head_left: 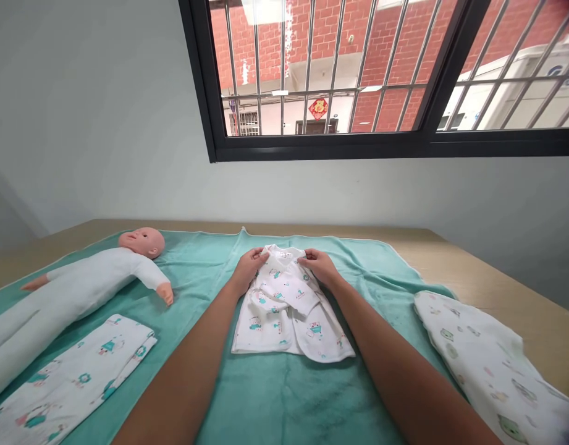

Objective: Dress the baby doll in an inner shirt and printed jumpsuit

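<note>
A small white baby shirt (284,309) with a teal and pink print lies on the green blanket (265,402), its collar pointing away from me. Its sleeves are folded in over the front, and the hem spreads toward me. My left hand (251,267) pinches the left shoulder beside the collar. At the opposite shoulder, my right hand (319,264) grips the fabric between thumb and fingers. Both forearms reach in from the bottom edge, one on each side of the shirt.
A baby doll (94,278) in white clothing lies on the left, head toward the wall. Nearer me is a folded printed cloth (80,377). Another folded white cloth (488,371) with animal prints lies right. The wooden table (488,278) meets the wall under a barred window (321,147).
</note>
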`<state>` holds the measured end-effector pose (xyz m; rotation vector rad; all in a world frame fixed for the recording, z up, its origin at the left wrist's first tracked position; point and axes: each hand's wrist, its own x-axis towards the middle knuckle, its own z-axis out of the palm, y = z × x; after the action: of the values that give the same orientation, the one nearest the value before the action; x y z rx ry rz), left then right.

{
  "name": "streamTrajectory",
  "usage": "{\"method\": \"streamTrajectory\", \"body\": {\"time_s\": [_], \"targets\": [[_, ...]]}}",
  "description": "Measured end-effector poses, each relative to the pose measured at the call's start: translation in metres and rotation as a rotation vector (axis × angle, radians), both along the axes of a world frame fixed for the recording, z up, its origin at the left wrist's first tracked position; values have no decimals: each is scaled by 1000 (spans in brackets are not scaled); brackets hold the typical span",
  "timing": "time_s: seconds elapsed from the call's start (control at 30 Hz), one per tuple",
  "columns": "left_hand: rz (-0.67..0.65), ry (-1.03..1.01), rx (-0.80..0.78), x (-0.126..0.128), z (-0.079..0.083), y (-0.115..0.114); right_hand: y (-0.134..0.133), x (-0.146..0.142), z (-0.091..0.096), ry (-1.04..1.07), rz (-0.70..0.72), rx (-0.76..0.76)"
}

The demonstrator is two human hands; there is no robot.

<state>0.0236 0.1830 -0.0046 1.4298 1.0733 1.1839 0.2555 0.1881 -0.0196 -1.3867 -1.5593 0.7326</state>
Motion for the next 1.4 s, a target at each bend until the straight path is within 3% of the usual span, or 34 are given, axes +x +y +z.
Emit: {"method": "streamTrajectory", "body": {"time_s": [0.13,0.23,0.33,0.43,0.53,0.7,0.87,1.17,1.27,1.4], "targets": [[-114,29,-47,2,2,-5,0,1,1,14,24,15],[-85,110,-20,1,4,-7,-4,-2,6,-19,-1,36],[-28,202,46,-9,14,-17,-27,-5,15,-45,-19,89],[-16,349,181,-26,26,-47,-73,-4,21,-102,46,214],[-85,578,429,-42,31,-90,-123,0,19,-236,184,318],[-120,770,742,-57,12,-143,-172,9,13,-459,284,468],[-112,916,912,-58,-4,-156,-183,15,19,-606,337,475],[-209,977,1044,-55,3,-161,-183,16,21,-743,476,561],[-188,943,1016,-49,3,-164,-185,12,22,-669,478,609],[-225,1064,864,-39,0,-165,-190,-2,23,-636,467,597]]}}
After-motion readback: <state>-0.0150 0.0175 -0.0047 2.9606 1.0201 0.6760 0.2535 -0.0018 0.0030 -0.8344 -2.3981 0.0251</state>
